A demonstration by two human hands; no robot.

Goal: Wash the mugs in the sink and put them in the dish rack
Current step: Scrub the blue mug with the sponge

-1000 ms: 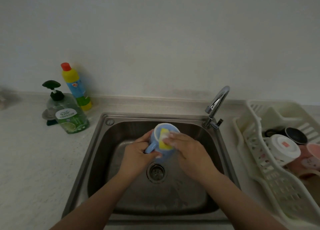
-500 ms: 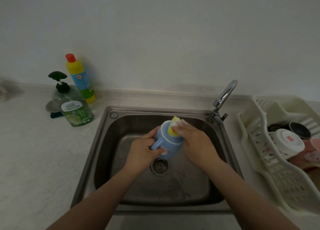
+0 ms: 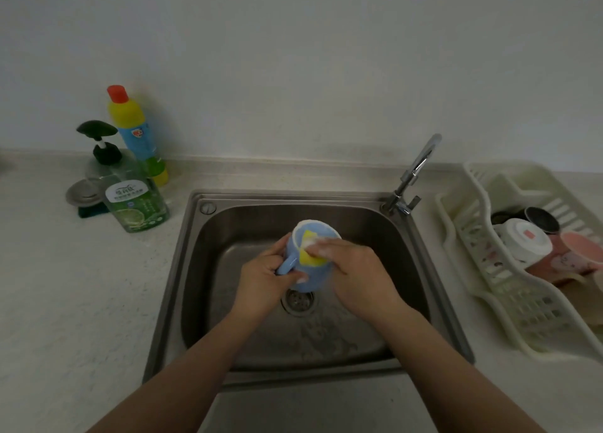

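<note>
The blue mug (image 3: 310, 269) tilts mouth-up, away from the person, handle leftward. Left hand (image 3: 264, 276) grips the handle; right hand (image 3: 355, 269) fingers pinch the yellow sponge (image 3: 310, 253), now pushed inside the rim.

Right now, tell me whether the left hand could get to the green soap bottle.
Probably not straight away: the left hand grips the blue mug by its handle. The path left over the sink rim to the soap bottle looks free.
</note>
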